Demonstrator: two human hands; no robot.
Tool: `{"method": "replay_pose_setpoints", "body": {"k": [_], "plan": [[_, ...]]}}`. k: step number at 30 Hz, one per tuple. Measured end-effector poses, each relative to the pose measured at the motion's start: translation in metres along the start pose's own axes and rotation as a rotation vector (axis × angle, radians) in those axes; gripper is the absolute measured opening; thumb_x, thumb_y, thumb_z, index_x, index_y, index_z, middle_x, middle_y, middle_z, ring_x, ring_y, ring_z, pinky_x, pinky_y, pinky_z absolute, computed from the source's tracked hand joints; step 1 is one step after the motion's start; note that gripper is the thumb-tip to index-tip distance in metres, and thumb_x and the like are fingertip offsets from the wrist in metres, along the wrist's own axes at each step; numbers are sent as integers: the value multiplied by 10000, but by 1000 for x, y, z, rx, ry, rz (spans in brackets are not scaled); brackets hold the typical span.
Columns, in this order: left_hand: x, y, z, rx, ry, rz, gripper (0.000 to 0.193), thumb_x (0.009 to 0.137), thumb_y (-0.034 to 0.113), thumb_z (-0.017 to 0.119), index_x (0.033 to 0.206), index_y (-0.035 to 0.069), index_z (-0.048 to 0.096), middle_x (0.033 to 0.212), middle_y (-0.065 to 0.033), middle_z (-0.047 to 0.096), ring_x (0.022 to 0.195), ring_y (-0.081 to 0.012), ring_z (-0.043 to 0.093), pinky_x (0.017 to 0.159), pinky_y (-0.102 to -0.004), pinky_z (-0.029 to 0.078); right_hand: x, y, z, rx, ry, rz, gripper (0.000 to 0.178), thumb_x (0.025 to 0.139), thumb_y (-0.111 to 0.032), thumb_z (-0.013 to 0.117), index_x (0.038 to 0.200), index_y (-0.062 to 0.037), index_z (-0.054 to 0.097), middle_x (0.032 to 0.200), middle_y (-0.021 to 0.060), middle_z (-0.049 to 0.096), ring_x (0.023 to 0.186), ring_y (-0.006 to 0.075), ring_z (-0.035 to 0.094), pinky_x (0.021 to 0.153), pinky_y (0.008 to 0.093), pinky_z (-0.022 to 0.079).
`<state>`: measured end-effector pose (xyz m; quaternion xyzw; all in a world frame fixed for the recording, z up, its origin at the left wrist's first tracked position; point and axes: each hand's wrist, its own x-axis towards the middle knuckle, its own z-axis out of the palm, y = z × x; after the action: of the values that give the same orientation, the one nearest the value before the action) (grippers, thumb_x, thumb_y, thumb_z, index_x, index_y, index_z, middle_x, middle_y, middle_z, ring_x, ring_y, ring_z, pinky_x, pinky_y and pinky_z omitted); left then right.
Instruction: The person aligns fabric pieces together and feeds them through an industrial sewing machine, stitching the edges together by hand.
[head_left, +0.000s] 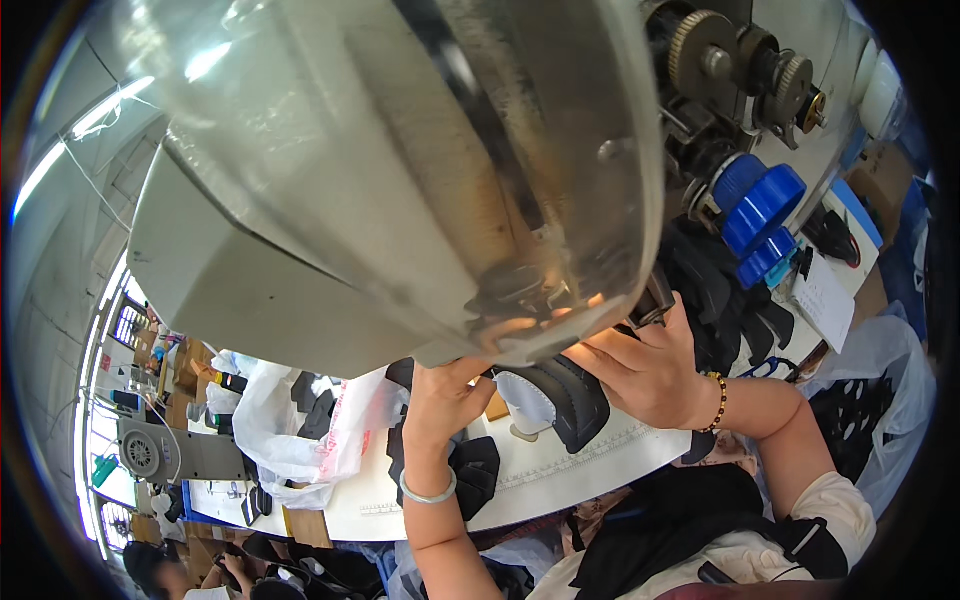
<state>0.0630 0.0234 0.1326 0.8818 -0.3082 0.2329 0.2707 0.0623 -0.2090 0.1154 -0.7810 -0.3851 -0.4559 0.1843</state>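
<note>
A padded black piece with curved stitched edges and a pale inner side (pixel 563 393) lies under the head of a sewing machine (pixel 270 290). My left hand (pixel 443 402) is closed at the piece's left side, its fingertips partly covered by the machine head. From the right, my right hand (pixel 645 368) grips the piece's upper edge, fingers bent and close together. Some of my fingers show blurred through the clear plastic shield (pixel 560 160), lit by a warm lamp. The needle area is hidden behind the shield.
A white table with a ruler strip (pixel 570 460) curves in front of me. Black pieces (pixel 474 475) lie by my left wrist, with more piled (pixel 705 290) beyond my right hand. White plastic bags (pixel 290 420) stand left. Blue knobs (pixel 765 215) jut out at the right.
</note>
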Motion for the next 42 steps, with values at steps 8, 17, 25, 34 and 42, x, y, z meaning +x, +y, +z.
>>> {"method": "replay_pose_setpoints", "body": {"k": [8,17,25,34,42], "plan": [[1,-1,-1,-53,-11,-46,515,560,5,493,1023,40,717,1014,-134,652,961,-275,628,886,-333,481,-1,3,8,22,49,2,348,703,-129,644,1047,-87,676,969,-32,562,889,154,516,777,355,375],[-2,-1,-3,-7,-27,-66,545,551,25,502,1051,69,715,1027,-154,649,939,-295,642,860,-329,498,1,7,4,44,-6,-47,364,739,-117,629,1099,-62,644,1018,2,555,947,173,519,842,368,404],[-3,4,0,48,-22,-14,552,540,-29,510,1046,63,710,1043,-141,629,917,-299,650,801,-333,516,0,16,4,146,-56,-87,356,747,-96,629,1102,-61,630,1019,15,563,950,187,533,845,329,431],[6,12,-2,181,-8,77,562,532,-43,535,1055,73,705,1042,-129,617,904,-297,637,751,-350,509,1,18,5,206,-29,-44,342,721,-82,647,1063,-93,646,1021,-3,586,951,176,548,868,333,460],[-2,10,-9,-50,-44,-131,585,545,-90,573,1090,80,701,1092,-129,622,966,-291,632,822,-341,504,8,7,-10,-12,-105,-154,300,744,-130,607,1037,-67,613,1037,48,606,1009,196,565,998,383,414]]}}
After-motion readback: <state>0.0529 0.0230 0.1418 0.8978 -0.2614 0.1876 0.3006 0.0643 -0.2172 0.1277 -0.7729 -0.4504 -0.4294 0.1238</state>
